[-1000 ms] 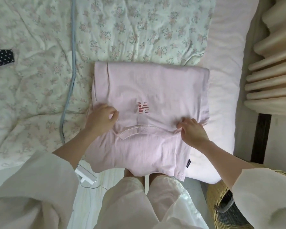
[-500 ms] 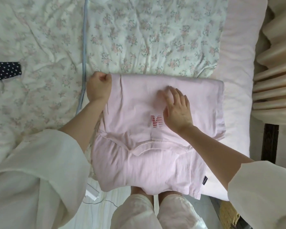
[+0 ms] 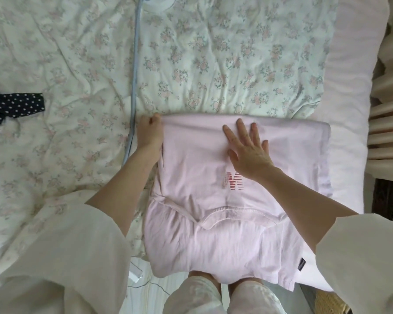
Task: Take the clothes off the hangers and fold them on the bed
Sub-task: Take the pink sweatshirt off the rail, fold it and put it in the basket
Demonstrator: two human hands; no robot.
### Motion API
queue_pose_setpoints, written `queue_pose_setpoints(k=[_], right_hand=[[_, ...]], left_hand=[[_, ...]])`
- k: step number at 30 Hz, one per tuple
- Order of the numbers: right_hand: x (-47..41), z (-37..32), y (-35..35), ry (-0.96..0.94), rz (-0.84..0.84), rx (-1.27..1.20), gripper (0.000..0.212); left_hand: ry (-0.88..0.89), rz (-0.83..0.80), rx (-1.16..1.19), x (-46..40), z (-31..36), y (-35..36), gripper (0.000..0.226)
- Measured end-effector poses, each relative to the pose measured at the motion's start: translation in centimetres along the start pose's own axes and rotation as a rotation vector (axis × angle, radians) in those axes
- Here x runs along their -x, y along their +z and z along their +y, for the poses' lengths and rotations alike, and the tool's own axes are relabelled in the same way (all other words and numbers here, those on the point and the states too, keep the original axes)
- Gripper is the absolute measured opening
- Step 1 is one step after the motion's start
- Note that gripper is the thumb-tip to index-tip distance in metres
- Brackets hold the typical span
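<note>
A pale pink T-shirt point(image 3: 213, 223) with a red printed letter lay partly folded near the front edge of the bed point(image 3: 77, 64), its lower hem draped over that edge toward the person's knees. The left hand point(image 3: 149, 133), forearm reaching straight out from a loose white sleeve point(image 3: 55, 257), had its grip clenched on the shirt's far left corner, while the right hand point(image 3: 247, 150) lay released and flat, fingers spread, pressing the upper fold. A light blue cable point(image 3: 134, 75) crossed the floral quilt just beside the left hand; a dark polka-dot cloth point(image 3: 11, 105) lay well apart at left.
</note>
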State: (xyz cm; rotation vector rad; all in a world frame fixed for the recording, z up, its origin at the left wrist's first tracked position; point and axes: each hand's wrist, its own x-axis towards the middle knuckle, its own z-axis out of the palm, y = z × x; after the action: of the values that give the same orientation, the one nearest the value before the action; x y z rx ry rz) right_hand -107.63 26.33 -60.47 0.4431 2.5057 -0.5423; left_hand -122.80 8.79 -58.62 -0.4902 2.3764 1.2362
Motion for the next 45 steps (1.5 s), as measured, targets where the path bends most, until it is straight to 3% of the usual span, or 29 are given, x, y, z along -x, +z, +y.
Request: queue_pose_setpoints(k=[3, 6, 9, 12, 14, 18, 21, 23, 26, 29, 34, 39, 41, 45], right_hand=[[-0.3, 0.1, 0.0, 0.003, -0.028, -0.022, 0.062], [-0.6, 0.3, -0.4, 0.023, -0.063, -0.044, 0.061], [-0.6, -0.1, -0.4, 0.043, -0.058, -0.060, 0.060], [-0.4, -0.3, 0.0, 0.044, -0.023, -0.065, 0.058], [-0.1, 0.3, 0.1, 0.034, 0.023, -0.068, 0.056], [0.6, 3.4, -0.1, 0.060, 0.102, -0.011, 0.054], [1.1, 6.4, -0.8, 0.211, 0.102, -0.130, 0.051], [1.3, 9.0, -1.3, 0.310, 0.075, -0.211, 0.051], [1.6, 13.0, -1.9, 0.331, 0.039, -0.219, 0.052], [1.6, 14.7, -2.4, 0.337, 0.045, -0.191, 0.060], [-0.3, 15.3, -4.1, 0.287, 0.095, 0.005, 0.070], [-0.9, 16.2, -5.3, 0.239, 0.124, 0.147, 0.044], [-0.5, 15.8, -5.4, 0.236, 0.151, 0.162, 0.032], [1.4, 15.3, -6.5, 0.314, 0.244, 0.144, 0.028]], left_hand=[[-0.139, -0.005, 0.061, -0.6, -0.1, 1.0, 0.025], [0.023, -0.043, -0.024, -1.1, 0.9, 1.1, 0.009], [0.125, -0.191, -0.108, -1.8, 1.6, 0.6, 0.027], [0.256, -0.358, -0.385, -2.4, 1.3, 0.8, 0.022], [0.307, -0.340, -0.505, -2.6, 1.1, 1.0, 0.027], [0.358, -0.149, -0.687, -1.8, 1.2, 1.8, 0.024], [0.493, -0.066, -0.889, -1.5, 0.9, 2.6, 0.024], [0.647, -0.082, -0.934, -1.4, 0.9, 3.0, 0.027], [0.856, -0.262, -0.934, -0.9, 1.4, 3.9, 0.032], [0.738, -0.441, -1.016, -1.0, 2.5, 4.5, 0.045], [0.523, -0.578, -1.063, -2.2, 4.7, 4.0, 0.065], [0.336, -0.763, -1.139, -2.9, 5.8, 3.2, 0.068], [0.348, -0.747, -1.166, -2.7, 5.8, 3.1, 0.067], [0.472, -0.567, -1.199, -1.7, 6.3, 3.3, 0.058]])
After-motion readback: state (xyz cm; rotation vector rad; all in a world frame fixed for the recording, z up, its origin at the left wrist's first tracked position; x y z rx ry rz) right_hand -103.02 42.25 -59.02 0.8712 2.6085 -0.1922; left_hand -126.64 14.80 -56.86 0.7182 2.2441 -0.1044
